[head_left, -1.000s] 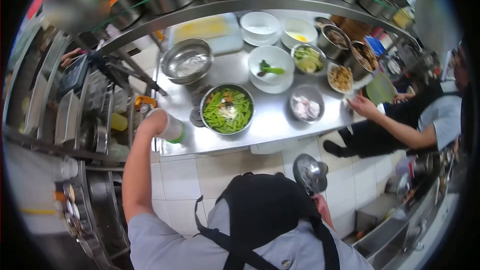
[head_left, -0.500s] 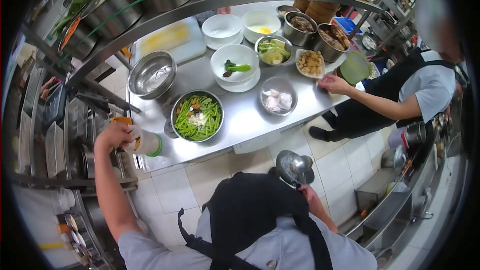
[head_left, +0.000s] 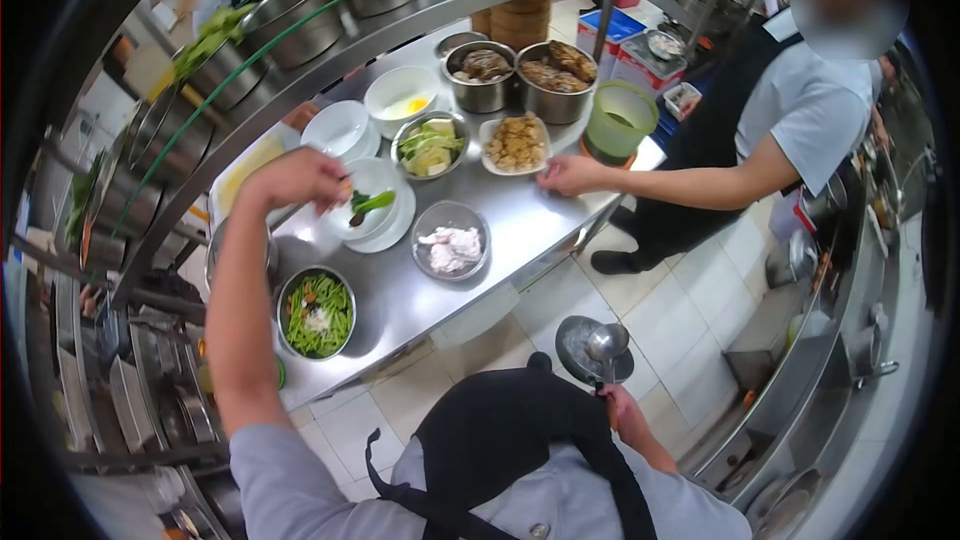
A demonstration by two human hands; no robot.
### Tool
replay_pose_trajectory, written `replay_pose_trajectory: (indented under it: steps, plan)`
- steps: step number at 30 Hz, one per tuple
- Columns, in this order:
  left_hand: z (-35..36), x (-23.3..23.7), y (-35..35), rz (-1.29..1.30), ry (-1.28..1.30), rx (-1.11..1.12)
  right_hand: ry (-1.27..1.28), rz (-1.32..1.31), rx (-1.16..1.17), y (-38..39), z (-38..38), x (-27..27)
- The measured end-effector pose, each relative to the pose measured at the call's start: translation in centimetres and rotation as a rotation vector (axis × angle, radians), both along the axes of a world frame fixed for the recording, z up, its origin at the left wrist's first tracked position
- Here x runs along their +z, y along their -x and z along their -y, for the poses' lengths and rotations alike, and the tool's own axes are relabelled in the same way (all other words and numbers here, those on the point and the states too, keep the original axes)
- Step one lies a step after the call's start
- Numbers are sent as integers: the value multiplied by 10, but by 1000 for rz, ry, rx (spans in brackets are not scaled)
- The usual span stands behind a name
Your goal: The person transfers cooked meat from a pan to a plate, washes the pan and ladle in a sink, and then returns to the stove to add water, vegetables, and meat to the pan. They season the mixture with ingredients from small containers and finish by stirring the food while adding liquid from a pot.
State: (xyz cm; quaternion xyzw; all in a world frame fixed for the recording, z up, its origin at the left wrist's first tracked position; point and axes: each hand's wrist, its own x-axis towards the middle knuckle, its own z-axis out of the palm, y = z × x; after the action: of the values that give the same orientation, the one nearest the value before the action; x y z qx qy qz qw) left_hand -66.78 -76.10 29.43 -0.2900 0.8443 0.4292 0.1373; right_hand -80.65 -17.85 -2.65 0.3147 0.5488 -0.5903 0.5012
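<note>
My left hand (head_left: 295, 180) is raised over the steel counter (head_left: 520, 225), its fingers right beside a white bowl holding a green vegetable (head_left: 372, 202). I see the hand from its back, so its grip is hidden. A steel bowl of green beans (head_left: 315, 312) sits below my forearm. My right hand (head_left: 625, 407) is low by my apron, shut on the handle of a steel ladle (head_left: 603, 342) held over the tiled floor. A steel bowl of pale raw meat (head_left: 450, 245) stands near the counter's front edge.
A co-worker stands at the right, one hand (head_left: 570, 175) resting on the counter beside a green plastic jug (head_left: 620, 120). Behind are a bowl of cabbage (head_left: 430, 145), a plate of fried pieces (head_left: 515, 143), two pots (head_left: 483, 65) and an overhead shelf (head_left: 330, 50) of steel tubs.
My left hand has left the white container at the counter's left end and swung up to the vegetable bowl. My view has turned right. The ladle hand barely moved.
</note>
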Motion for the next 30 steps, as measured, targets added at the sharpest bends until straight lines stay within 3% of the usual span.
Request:
replay_pose_trajectory:
  steps: [2,5,7,9,11,17,20,23,26,28,30]
  plan:
    - [10,-19,80,-62,106,-82,131,264,-156,14,-27,-32]
    - [12,-62,182,-174,140,-75,252,313,-194,17,-73,-119]
    - [0,-94,228,-234,38,-75,223,317,-219,20,-83,-98]
    - [-30,-100,254,-145,135,-71,190,323,-244,20,-90,-80]
    - [-19,-138,277,-140,122,-125,152,271,-285,17,-99,-78]
    - [-12,-142,301,-296,264,16,100,275,-292,15,-128,-84]
    - [-31,-124,299,-321,452,-44,124,207,-217,12,-152,-117]
    - [-37,-123,294,-284,540,-88,8,115,-181,20,-155,-91]
    - [-54,-111,279,-327,788,-149,140,101,-297,19,-175,-153]
    - [-88,-89,269,-383,765,-209,158,85,-334,36,-175,-134]
    - [-107,-74,266,-171,505,-371,200,81,-349,36,-173,-93]
